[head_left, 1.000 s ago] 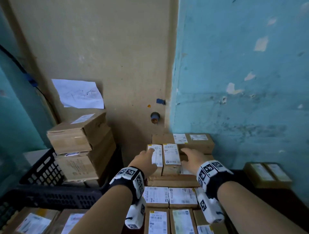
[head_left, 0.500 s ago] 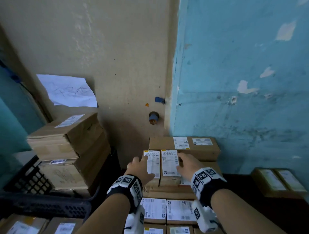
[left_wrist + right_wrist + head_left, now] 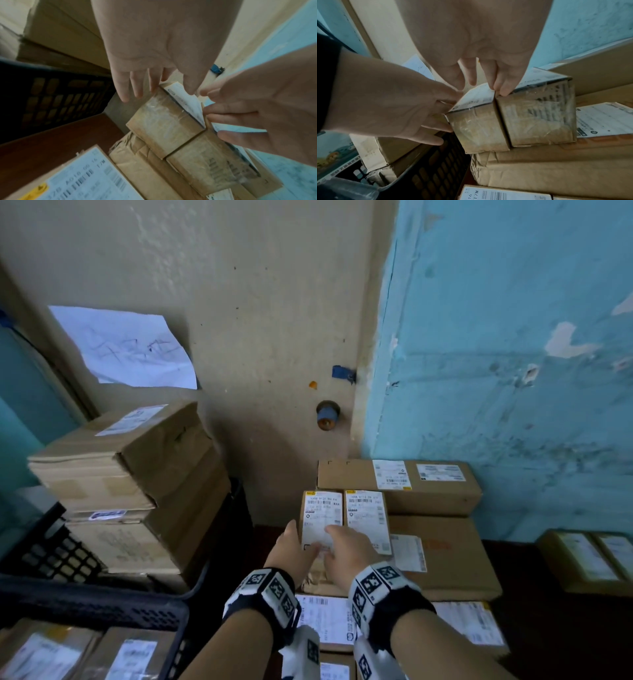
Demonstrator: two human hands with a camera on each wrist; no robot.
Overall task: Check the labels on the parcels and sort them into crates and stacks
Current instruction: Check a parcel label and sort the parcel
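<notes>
Two small brown parcels with white labels lie side by side on a large flat carton [image 3: 445,563]. My left hand [image 3: 291,546] grips the left small parcel [image 3: 320,511], thumb on its label and fingers down its left side [image 3: 137,88]. My right hand [image 3: 342,546] reaches over the same parcel's near end. Its straight fingertips [image 3: 502,89] touch the seam between that parcel [image 3: 477,128] and the right small parcel [image 3: 537,119]. Both parcels rest on the carton.
A longer labelled box [image 3: 397,484] sits behind the pair against the blue wall. A black crate [image 3: 85,607] at left holds labelled parcels [image 3: 44,655], with stacked cartons [image 3: 120,467] behind it. More labelled parcels [image 3: 325,621] lie below my wrists; another box [image 3: 589,559] sits at far right.
My right hand has moved left, from the right parcel's far side onto the seam by the left parcel. The left hand stays at the left parcel's side.
</notes>
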